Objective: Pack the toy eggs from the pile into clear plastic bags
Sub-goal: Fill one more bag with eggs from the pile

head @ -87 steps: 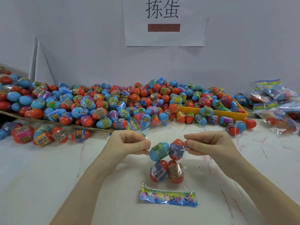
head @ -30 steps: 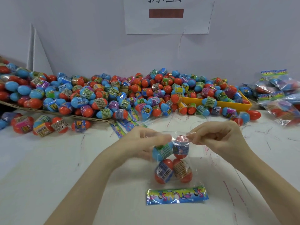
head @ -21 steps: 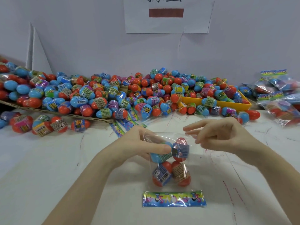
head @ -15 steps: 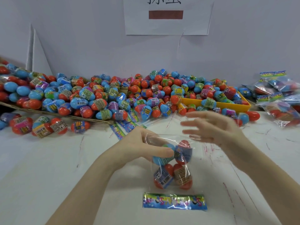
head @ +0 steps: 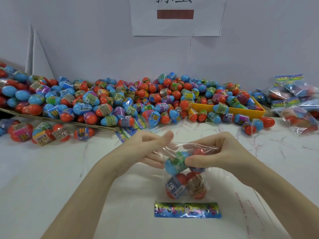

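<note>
**A:** What's in front of you?

**B:** A white bench (head: pixel 51 178) against a grey wall, with a printed sheet (head: pixel 177 16) taped up. The pile of toy eggs (head: pixel 120 102) runs along the back, partly spilling over a yellow tray (head: pixel 229 110). Filled bags (head: pixel 296 104) lie at far right.

**A:** And the hands?

**B:** My right hand (head: pixel 219 157) pinches the clear bag (head: pixel 186 173) round its upper eggs, thumb in front. My left hand (head: pixel 148 150) is loose-fingered at the bag's mouth, touching the film; I see no grip.

**A:** Which step?

**B:** Closing, I'd say. Four eggs sit inside, the bag is on the bench between my hands, and a colourful header strip (head: pixel 187 209) lies just in front. Next I must gather the slippery mouth flat without letting the eggs roll out.
</note>
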